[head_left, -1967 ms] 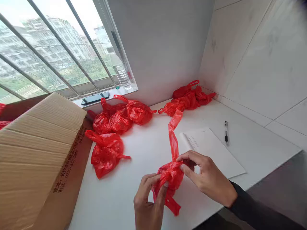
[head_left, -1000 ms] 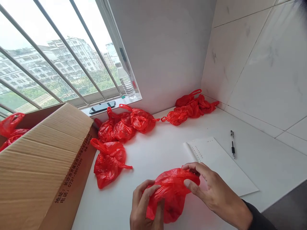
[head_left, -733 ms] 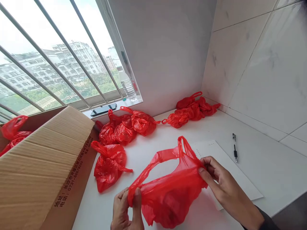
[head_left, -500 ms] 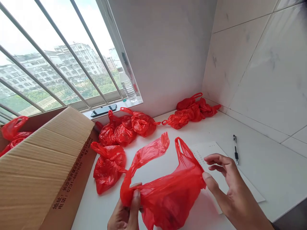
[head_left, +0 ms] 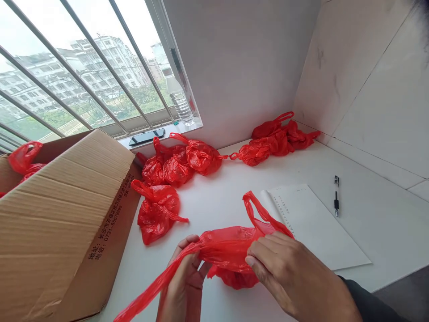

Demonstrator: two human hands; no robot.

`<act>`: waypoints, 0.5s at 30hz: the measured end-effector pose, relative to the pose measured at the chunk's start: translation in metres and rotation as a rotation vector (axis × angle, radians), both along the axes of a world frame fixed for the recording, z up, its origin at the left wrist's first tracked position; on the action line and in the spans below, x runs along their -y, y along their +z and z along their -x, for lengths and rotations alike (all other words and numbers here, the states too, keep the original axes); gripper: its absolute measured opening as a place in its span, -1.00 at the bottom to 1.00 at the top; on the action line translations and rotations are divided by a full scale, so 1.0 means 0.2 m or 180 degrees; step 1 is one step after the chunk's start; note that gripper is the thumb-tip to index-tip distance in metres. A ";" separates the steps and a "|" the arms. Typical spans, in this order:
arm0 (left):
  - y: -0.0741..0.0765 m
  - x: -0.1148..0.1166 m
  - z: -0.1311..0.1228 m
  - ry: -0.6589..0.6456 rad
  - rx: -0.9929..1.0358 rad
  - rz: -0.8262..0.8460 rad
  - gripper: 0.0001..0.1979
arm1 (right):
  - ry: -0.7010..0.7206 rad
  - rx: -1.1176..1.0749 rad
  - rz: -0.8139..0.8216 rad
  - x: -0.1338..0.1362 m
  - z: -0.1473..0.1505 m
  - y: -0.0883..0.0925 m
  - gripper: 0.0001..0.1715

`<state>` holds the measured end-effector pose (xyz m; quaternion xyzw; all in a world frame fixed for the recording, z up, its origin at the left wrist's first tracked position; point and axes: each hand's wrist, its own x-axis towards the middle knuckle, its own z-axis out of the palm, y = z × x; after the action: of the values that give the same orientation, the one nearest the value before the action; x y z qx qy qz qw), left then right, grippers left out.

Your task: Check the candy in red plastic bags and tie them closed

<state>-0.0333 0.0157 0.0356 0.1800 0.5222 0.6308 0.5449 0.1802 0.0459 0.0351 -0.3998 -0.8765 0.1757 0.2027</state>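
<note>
Stretched between both hands is a red plastic bag with loop handles. My left hand grips its left side, and one handle trails over the wrist toward the lower left. On the right, my right hand has its fingers closed on the bag's gathered upper edge, while the other handle stands up beyond the knuckles. The bag's lower part bulges beneath the hands; its contents cannot be made out. A knotted red bag lies on the white table past my left hand.
An open cardboard box holding red bags fills the left side. More tied bags line the wall, with another cluster in the corner. A notebook and pen lie right. On the sill are a phone and bottle.
My right hand has moved left and closed on the bag's upper edge. The left handle has dropped from above the table to hang over my left wrist. The view has shifted slightly.
</note>
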 end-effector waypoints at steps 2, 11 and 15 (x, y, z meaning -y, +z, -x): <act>0.01 0.01 -0.02 0.0016 0.0022 0.0034 -0.70 | -0.0025 0.0464 0.0439 0.01 -0.01 0.01 -0.55; 0.06 0.05 -0.10 -0.0075 -0.0369 0.0304 -0.50 | -0.0563 0.1356 0.1135 -0.07 0.00 -0.01 -0.41; 0.11 0.07 -0.15 -0.0359 -0.0607 0.0465 -0.60 | -0.0341 0.1174 0.0868 -0.07 0.02 -0.03 -0.53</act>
<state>-0.0033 0.0008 0.0574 0.2281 0.6053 0.5395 0.5390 0.1761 0.0603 0.0294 -0.4947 -0.8444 0.2054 -0.0077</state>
